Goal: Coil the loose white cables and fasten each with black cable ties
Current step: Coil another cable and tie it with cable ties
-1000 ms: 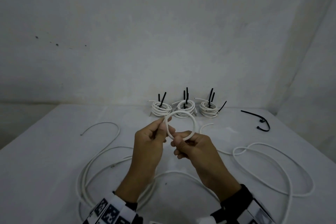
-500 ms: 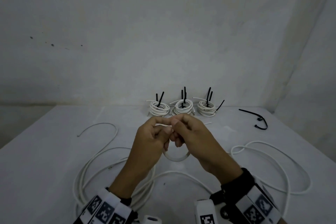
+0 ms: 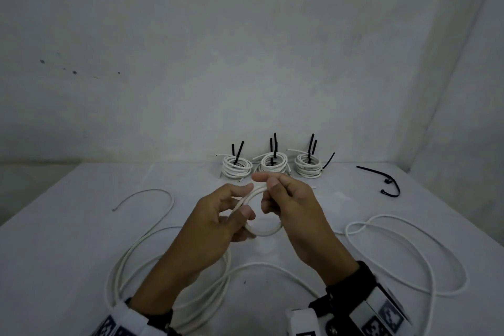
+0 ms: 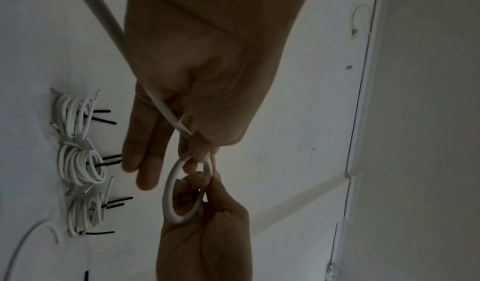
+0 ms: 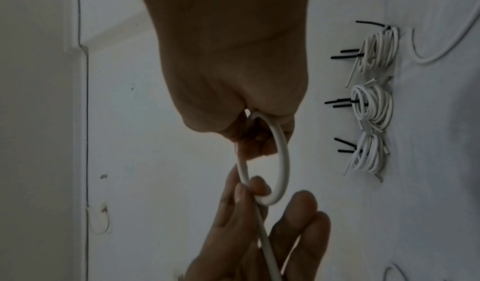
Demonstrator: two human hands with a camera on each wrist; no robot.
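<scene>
Compared with half a second ago, I see my two hands drawn slightly apart, so the small round loop of thick white cable [image 3: 263, 229] now shows between them instead of hanging mostly hidden below the knuckles. One second ago the same loop stood upright above my fingers; it now lies lower and tilted.

My left hand [image 3: 218, 222] pinches the near-left side of the loop between thumb and forefinger, its remaining fingers extended and relaxed [image 4: 145, 162]. My right hand [image 3: 293, 210] pinches the far-right side of the loop between thumb and curled fingers [image 5: 255, 143].

The loop is a single smooth turn, oval in the wrist views. Its tail runs down through my left palm [image 5: 267, 248] to the loose white cable lengths [image 3: 409, 251] lying on the white table [image 3: 68, 254] below and to both sides of my wrists.

Beyond my fingertips stand three finished white cable coils [image 3: 274, 165] in a row, each bound with upright black cable ties. A spare black cable tie [image 3: 388, 181] lies well right of my right fingers.
</scene>
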